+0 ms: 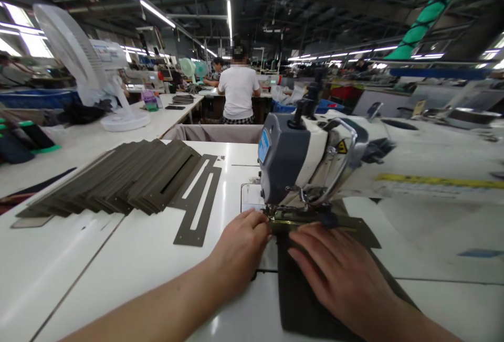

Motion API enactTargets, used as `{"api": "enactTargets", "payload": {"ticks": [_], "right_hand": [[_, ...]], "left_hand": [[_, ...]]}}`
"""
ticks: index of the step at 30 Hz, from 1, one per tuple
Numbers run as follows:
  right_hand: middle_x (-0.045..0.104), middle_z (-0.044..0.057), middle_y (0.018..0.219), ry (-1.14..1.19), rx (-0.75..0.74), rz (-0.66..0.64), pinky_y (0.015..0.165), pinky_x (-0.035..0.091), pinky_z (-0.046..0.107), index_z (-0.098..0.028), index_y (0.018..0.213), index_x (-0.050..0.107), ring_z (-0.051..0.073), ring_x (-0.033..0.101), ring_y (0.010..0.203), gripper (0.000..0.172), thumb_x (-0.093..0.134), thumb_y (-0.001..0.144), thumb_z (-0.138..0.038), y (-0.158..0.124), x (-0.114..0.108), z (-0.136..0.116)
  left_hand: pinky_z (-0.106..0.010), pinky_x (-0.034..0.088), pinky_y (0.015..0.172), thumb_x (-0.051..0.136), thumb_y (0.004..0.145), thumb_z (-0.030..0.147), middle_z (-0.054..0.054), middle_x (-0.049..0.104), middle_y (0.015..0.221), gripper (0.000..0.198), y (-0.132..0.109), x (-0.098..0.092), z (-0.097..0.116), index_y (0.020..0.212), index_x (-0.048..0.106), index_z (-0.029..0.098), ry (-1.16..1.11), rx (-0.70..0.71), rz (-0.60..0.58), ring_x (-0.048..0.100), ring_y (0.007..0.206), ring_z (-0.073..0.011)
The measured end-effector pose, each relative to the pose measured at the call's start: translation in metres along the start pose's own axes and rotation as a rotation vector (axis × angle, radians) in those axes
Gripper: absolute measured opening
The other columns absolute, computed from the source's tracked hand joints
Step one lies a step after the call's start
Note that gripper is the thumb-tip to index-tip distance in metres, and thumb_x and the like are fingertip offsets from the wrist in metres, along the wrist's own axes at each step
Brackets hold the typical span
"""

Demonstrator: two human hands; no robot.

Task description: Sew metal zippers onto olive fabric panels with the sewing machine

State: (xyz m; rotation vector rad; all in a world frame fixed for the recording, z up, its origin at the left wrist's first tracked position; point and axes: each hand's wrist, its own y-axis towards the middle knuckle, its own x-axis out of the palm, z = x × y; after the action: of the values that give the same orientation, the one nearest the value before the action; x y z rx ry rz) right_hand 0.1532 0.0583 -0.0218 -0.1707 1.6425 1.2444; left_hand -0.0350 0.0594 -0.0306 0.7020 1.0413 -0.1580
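At the far left, dark spools with green ends lie on a white table, and beyond them stands a white fan on a round base. Nearer, on the white table at which the person works, a long row of dark olive panels leans over in an overlapping stack, the slot in its rightmost piece showing plainly. Just right of the stack lie two loose slotted panels, one partly over the other, the white tabletop visible through their slots.

Farther back, past the table, a co-worker in a white shirt has their back turned. Next comes the left hand, its fingers bunched and curled, the tips at the near edge of the work beside the needle area; whether they pinch anything cannot be told. Above the tips sits the grey head of a sewing machine. Under it, a dark slotted strip runs rightward, with dark material spreading below it toward the person. Over both, the right hand lies palm down, fingers outstretched, thumb apart, resting rather than gripping. Rightmost, a yellow measuring tape runs along the machine's white arm.
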Motion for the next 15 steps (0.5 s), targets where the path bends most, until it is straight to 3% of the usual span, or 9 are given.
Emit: {"api": "enactTargets", "payload": {"ticks": [3, 6, 11, 15], "right_hand": [[0.061, 0.014, 0.105, 0.018, 0.079, -0.08, 0.082, 0.047, 0.043, -0.009, 0.107, 0.057, 0.026, 0.056, 0.096, 0.027, 0.043, 0.086, -0.019, 0.001, 0.01, 0.009], [0.058, 0.017, 0.111, 0.117, 0.119, -0.133, 0.088, 0.046, 0.045, -0.007, 0.11, 0.056, 0.026, 0.053, 0.104, 0.031, 0.041, 0.084, -0.015, -0.001, 0.021, 0.014], [0.06, 0.015, 0.107, 0.245, 0.134, -0.169, 0.091, 0.044, 0.042, -0.008, 0.105, 0.057, 0.025, 0.053, 0.103, 0.028, 0.044, 0.081, -0.013, 0.003, 0.021, 0.014], [0.061, 0.013, 0.103, 0.269, 0.137, -0.163, 0.093, 0.041, 0.041, -0.009, 0.1, 0.059, 0.024, 0.054, 0.1, 0.025, 0.045, 0.08, -0.013, 0.007, 0.019, 0.015]], "left_hand": [[-0.041, 0.044, 0.093, 0.047, 0.084, 0.01, -0.006, 0.061, 0.096, 0.015, -0.003, 0.003, 0.001, 0.081, 0.06, 0.017, 0.015, -0.004, 0.053, 0.058, 0.089, -0.0184], [-0.047, 0.04, 0.097, 0.048, 0.083, 0.011, -0.007, 0.061, 0.103, 0.015, -0.004, 0.005, -0.001, 0.083, 0.061, 0.018, 0.08, 0.0, 0.066, 0.059, 0.095, -0.0206], [-0.041, 0.052, 0.082, 0.046, 0.086, 0.016, -0.009, 0.067, 0.093, 0.018, 0.002, 0.006, -0.004, 0.078, 0.062, 0.017, 0.119, 0.1, 0.127, 0.064, 0.088, -0.022], [-0.038, 0.055, 0.076, 0.041, 0.087, 0.016, -0.011, 0.068, 0.089, 0.024, 0.007, 0.004, -0.002, 0.076, 0.061, 0.014, 0.137, 0.181, 0.159, 0.065, 0.083, -0.0225]]}}
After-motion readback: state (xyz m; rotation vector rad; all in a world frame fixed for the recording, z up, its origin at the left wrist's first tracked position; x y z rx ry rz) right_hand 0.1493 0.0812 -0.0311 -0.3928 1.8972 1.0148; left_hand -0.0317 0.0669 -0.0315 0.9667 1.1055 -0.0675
